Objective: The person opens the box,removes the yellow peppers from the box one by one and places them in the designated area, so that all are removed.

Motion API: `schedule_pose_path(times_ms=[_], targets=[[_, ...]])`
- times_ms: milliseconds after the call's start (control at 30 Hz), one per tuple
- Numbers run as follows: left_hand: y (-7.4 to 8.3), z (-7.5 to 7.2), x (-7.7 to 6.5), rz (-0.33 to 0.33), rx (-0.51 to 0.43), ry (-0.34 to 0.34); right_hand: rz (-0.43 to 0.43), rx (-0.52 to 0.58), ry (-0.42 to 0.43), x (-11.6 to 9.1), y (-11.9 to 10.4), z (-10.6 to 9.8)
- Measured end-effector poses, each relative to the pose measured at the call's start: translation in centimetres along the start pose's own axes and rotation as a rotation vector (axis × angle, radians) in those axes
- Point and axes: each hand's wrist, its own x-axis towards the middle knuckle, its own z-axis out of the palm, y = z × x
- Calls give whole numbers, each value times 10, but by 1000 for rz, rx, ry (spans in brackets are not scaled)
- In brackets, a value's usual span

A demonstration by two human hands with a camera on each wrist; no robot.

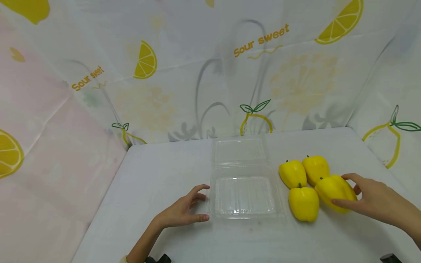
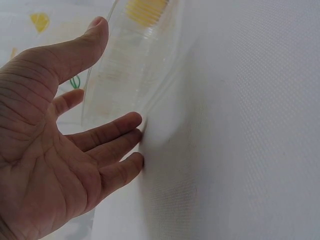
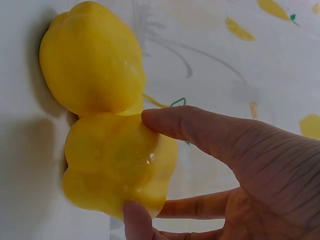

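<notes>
A clear plastic clamshell container (image 1: pixel 244 195) lies open on the white table, its lid (image 1: pixel 240 151) folded back toward the wall. At its left side is my left hand (image 1: pixel 182 210), thumb and fingers spread and holding nothing. In the left wrist view the fingertips come close to the container's wall (image 2: pixel 127 75); whether they touch it I cannot tell. My right hand (image 1: pixel 375 197) grips a yellow bell pepper (image 1: pixel 333 191), thumb on one side and fingers on the other. Beside that one sit more yellow bell peppers: a front one (image 1: pixel 304 204), a left one (image 1: pixel 292 174) and a back one (image 1: pixel 315 168).
Behind the table (image 1: pixel 164 171) hangs a white cloth (image 1: pixel 184 98) printed with lemons and lettering. Similar cloth borders the left and right sides. Dark objects (image 1: pixel 390 258) show at the bottom edge, near each forearm.
</notes>
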Motion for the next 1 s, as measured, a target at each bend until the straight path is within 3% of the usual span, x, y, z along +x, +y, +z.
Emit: schedule_pose_path(times_ms=[167,667,1000], targets=[[0,0,0,2,-3,-2,12,14,-62,2,-2,3],[2,0,0,-9,-1,-1,55,115,-146,4,0,16],[2,-1,0,-3,11,-1,40,66,-113,5,-1,18]])
